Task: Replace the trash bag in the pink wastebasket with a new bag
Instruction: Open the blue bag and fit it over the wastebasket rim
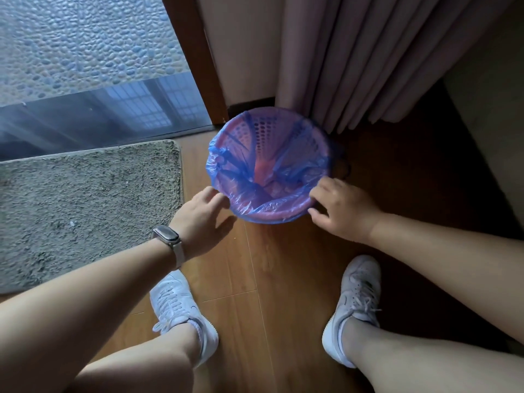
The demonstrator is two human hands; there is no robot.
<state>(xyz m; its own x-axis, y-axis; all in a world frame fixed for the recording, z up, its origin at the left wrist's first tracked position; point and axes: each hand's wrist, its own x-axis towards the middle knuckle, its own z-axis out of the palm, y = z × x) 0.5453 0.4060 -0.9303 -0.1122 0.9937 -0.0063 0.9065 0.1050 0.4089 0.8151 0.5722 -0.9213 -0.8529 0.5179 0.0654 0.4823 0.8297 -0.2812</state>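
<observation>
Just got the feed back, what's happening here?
A person stands over the pink wastebasket on the wood floor by the curtain. A blue bag lines it, folded over its rim. The left hand and right hand are at the near rim; whether they grip the bag is unclear.

L hand (202,214) & R hand (343,212) stretched fwd, fingers loosely bent.

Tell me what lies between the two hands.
Head view: the pink wastebasket's near rim, with the blue bag folded over it, lies between the left hand and the right hand.
</observation>
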